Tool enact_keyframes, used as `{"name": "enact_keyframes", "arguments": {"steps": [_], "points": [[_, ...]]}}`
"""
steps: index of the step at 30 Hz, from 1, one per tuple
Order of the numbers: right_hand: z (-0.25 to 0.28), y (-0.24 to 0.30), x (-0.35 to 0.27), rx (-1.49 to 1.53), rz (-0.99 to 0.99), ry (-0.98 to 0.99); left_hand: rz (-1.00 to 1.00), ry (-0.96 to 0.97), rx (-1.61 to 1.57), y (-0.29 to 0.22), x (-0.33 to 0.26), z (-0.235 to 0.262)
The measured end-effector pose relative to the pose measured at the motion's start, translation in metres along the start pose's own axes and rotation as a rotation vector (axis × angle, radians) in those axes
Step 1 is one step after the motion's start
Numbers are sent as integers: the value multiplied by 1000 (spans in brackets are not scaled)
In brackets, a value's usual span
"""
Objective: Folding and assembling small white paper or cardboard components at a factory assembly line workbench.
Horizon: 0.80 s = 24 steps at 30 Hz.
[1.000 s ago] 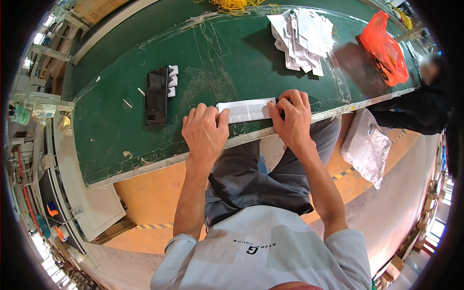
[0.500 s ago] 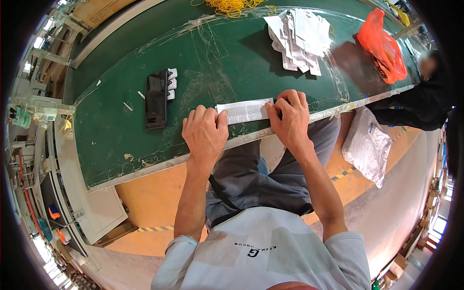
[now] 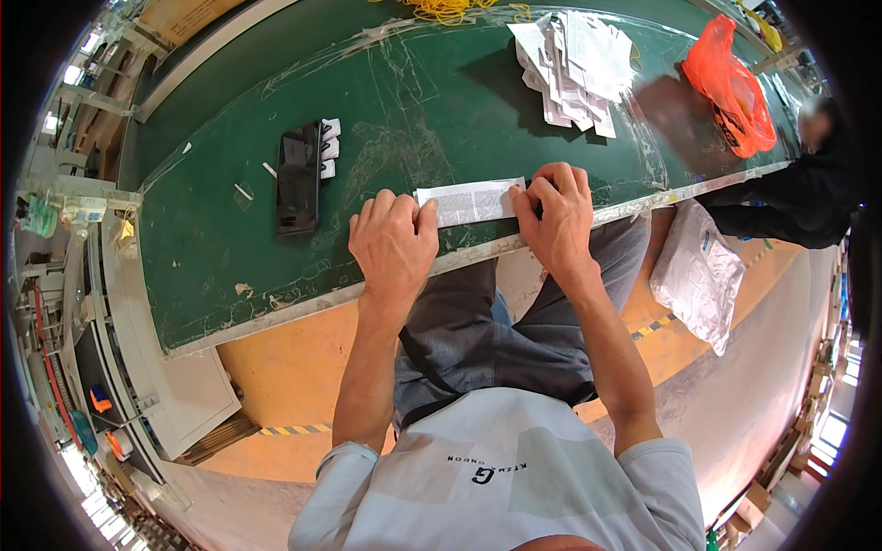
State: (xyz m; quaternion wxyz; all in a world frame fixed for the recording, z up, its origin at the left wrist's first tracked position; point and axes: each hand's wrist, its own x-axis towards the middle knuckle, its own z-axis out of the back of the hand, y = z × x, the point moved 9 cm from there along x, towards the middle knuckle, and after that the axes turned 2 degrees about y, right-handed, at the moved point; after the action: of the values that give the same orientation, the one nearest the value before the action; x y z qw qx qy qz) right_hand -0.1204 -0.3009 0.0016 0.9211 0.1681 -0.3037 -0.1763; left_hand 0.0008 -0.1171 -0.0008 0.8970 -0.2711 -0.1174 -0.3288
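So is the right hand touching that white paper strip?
Touching. The head view shows the right hand with fingertips pressed on the end of the white paper strip on the green table.

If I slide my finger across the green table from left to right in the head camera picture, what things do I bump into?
Black flat case → left hand → white printed paper strip → right hand → orange plastic bag. The pile of white papers sits farther back, so I left it out.
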Motion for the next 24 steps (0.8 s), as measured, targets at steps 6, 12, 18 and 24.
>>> {"name": "enact_keyframes", "arguments": {"steps": [6, 12, 18, 24], "points": [[-1, 0, 0, 9, -20, 6, 12, -1, -9, 2, -1, -1], [1, -1, 0, 9, -19, 8, 11, -23, -18, 2, 0, 2], [3, -2, 2, 33, -27, -2, 10, -25, -13, 2, 1, 1], [3, -1, 2, 30, 9, -8, 6, -30, -1, 3, 0, -1]]}}
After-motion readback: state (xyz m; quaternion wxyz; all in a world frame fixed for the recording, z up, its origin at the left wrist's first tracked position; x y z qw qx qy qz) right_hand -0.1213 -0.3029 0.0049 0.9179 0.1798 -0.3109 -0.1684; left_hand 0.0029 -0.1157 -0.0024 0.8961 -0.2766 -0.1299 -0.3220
